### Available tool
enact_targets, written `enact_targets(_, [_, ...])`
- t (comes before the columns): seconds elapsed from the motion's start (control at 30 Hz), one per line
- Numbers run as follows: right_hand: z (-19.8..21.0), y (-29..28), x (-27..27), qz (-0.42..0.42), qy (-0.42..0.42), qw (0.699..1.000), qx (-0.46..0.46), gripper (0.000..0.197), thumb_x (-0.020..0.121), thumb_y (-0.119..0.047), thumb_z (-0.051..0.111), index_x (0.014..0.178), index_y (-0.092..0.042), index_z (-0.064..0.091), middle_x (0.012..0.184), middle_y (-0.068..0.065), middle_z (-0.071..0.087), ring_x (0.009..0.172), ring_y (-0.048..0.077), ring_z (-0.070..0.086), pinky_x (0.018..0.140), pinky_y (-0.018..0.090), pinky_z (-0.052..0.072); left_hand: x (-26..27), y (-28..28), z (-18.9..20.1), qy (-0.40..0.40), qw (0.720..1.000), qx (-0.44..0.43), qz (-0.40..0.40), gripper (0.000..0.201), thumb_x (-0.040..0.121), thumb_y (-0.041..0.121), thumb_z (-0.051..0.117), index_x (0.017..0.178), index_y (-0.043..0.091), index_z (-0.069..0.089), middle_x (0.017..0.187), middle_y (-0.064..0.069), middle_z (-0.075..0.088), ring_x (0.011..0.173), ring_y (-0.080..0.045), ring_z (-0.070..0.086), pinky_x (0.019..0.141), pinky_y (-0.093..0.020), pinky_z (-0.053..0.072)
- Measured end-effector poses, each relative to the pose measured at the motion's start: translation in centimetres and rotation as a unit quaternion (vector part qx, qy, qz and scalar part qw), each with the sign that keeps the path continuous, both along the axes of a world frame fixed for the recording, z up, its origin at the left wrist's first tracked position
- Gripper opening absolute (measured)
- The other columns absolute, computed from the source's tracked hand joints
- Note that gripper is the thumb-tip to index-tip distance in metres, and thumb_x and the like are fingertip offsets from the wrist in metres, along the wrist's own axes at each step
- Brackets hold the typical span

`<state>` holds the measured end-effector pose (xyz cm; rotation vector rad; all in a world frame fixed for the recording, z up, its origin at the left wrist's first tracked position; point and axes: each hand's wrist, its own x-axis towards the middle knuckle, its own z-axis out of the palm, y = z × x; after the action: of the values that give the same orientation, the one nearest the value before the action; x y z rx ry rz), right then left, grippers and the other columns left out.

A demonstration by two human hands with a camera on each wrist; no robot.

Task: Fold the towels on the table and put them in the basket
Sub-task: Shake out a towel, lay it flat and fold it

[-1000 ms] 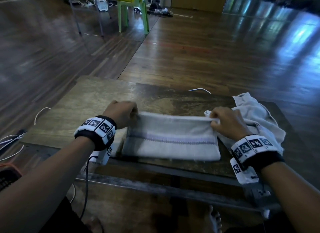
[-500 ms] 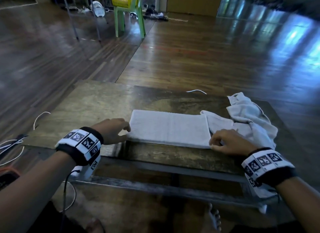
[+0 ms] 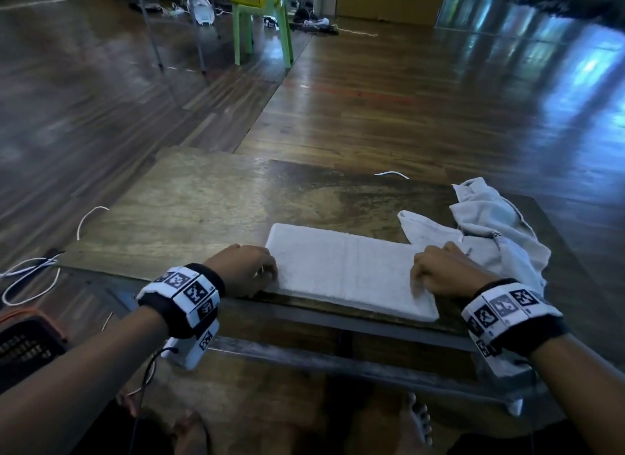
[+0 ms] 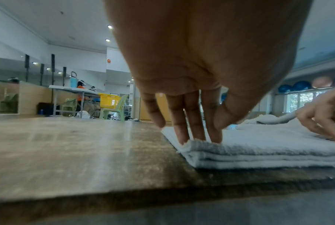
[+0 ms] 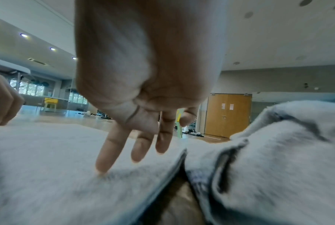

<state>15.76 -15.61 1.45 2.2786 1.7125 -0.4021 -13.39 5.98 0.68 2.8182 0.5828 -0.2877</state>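
Towel point(image 3: 348, 268), folded, lower centre: both the left hand point(image 3: 241, 268) and right hand point(image 3: 446, 272) press its ends with extended fingers, gripping nothing. Pinch corners squarely before folding crosswise.

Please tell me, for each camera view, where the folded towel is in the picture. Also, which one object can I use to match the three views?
Head: the folded towel lies low in the centre, at the table's near edge, between both hands.
Left wrist: the folded towel is at the right, its layered corner under the left hand's fingertips.
Right wrist: the folded towel fills the lower left.
Shared landmark: the green chair in the background.
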Motion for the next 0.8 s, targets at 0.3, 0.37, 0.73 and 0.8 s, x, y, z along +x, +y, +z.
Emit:
enact_targets(0.3, [0.3, 13.8, -7.1, 0.024, 0.032, 0.995, 0.095, 0.026, 0.092, -0.032, 0.046, 0.113, -0.029, 0.061, 0.120, -0.003, 0.060, 0.115, 0.020, 0.052, 0.101, 0.043, 0.027, -1.7, -0.8, -2.3, -0.038, 0.969, -0.015, 0.243, 0.030, 0.091, 0.040, 0.048, 0.087, 0.014, 0.063, 0.085, -0.004, 0.065, 0.081, -0.024, 0.061, 0.074, -0.035, 0.047])
enact_targets(0.37, [-0.6, 16.8, -8.4, 0.016, 0.041, 0.996, 0.080, 0.032, 0.093, -0.031, 0.044, 0.123, -0.026, 0.054, 0.133, -0.001, 0.053, 0.124, 0.022, 0.047, 0.105, 0.044, 0.024, -1.5, -0.7, -2.8, -0.055, 0.963, -0.038, 0.259, 0.036, 0.088, 0.040, 0.051, 0.067, 0.013, 0.060, 0.066, -0.004, 0.061, 0.064, -0.025, 0.058, 0.059, -0.030, 0.044])
enact_targets(0.73, [-2.4, 21.4, -10.8, -0.017, 0.115, 0.990, 0.077, 0.015, 0.085, -0.019, 0.049, 0.092, -0.017, 0.062, 0.093, 0.010, 0.061, 0.106, 0.032, 0.057, 0.108, 0.054, 0.017, -0.6, -0.5, -3.9, -0.058, 0.927, -0.175, 0.326, 0.038, 0.076, 0.037, 0.062, 0.051, 0.018, 0.041, 0.053, 0.001, 0.046, 0.058, -0.021, 0.050, 0.056, -0.027, 0.035])
enact_targets(0.8, [-2.0, 21.1, -10.7, -0.012, 0.156, 0.982, 0.104, 0.016, 0.083, -0.025, 0.052, 0.089, -0.013, 0.061, 0.085, 0.007, 0.062, 0.091, 0.027, 0.059, 0.108, 0.057, 0.022, -0.8, -0.4, -3.3, -0.077, 0.923, -0.190, 0.326, 0.032, 0.075, 0.037, 0.063, 0.056, 0.020, 0.043, 0.059, 0.002, 0.049, 0.062, -0.020, 0.050, 0.057, -0.028, 0.037])
